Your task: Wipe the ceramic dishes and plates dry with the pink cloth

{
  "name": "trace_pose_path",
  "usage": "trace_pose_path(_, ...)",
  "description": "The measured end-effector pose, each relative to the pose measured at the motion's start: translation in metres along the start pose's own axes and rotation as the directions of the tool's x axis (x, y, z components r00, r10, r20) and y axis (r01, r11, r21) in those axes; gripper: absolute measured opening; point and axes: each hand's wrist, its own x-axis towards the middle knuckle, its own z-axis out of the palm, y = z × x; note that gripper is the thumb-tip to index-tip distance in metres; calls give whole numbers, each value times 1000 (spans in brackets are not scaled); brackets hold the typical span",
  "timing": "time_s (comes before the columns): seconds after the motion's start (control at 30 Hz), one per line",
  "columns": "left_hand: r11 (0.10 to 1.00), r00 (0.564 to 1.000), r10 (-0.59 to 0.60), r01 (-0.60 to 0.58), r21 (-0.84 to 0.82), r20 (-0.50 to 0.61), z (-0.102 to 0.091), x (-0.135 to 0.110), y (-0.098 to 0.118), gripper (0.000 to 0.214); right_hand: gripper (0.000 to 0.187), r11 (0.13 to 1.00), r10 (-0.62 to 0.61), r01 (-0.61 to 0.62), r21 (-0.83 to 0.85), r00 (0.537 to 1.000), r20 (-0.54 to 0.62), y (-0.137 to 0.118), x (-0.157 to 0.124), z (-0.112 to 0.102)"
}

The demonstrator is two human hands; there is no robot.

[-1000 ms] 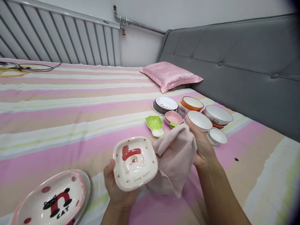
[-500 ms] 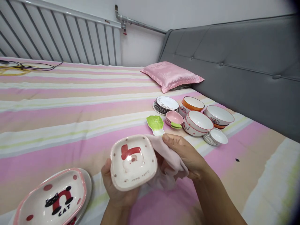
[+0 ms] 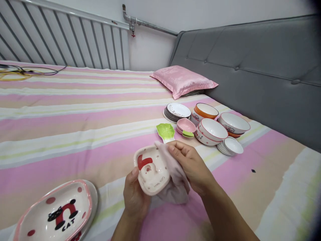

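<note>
Dish (image 3: 152,171) lettered "Cute Bear" held in left grip (image 3: 136,195), cloth (image 3: 177,187) clutched in right grip (image 3: 192,164), pink-rimmed bowl (image 3: 56,211) marked "CAT".

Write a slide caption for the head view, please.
Left hand holding a bear dish, right hand holding a pinkish cloth against its rim, above striped bedsheet.

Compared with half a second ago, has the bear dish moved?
Yes: the bear dish, in the left hand, has shifted rightward in view, away from the cat dish, which has stayed put.
</note>
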Motion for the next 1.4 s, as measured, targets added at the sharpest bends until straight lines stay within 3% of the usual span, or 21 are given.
trace_pose_path(0.17, 999, 999, -33, 34, -30, 40, 1, -2, 2, 29, 40, 953, 25, 31, -300, 983, 182, -1, -6, 3)
trace_pose_path(0.47, 997, 1000, 12, -10, -76, 27, 4, 0, 3, 31, 28, 839, -102, 197, -508, 972, 210, 5, -5, 3)
trace_pose_path(0.53, 997, 1000, 21, -20, -74, 14, 3, 0, 2, 32, 24, 787, -148, 210, -580, 977, 153, 9, -3, 6)
trace_pose_path(0.67, 996, 997, 76, -76, -53, -9, 0, -1, 0, 35, 32, 540, -279, 112, -834, 959, -52, 19, 1, 12)
trace_pose_path(0.77, 992, 993, 120, -120, -31, 18, -2, -2, -1, 40, 38, 459, -252, 57, -886, 965, -69, 23, 2, 13)
trace_pose_path(0.9, 990, 988, 136, -137, 8, 73, -2, -6, -4, 44, 15, 442, -110, 74, -894, 994, 28, 24, 1, 10)
trace_pose_path(1.03, 988, 983, 135, -143, 57, 125, 1, -7, -5, 46, 10, 533, -64, 98, -841, 995, 76, 25, 4, 7)
trace_pose_path(1.23, 975, 978, 206, -207, 84, 20, 5, 1, -6, 42, 10, 563, -91, 53, -825, 996, 3, 29, 9, 11)
trace_pose_path(1.4, 948, 968, 251, -250, 197, 19, 6, 2, -10, 45, 15, 560, -85, 5, -828, 995, -51, 28, 10, 14)
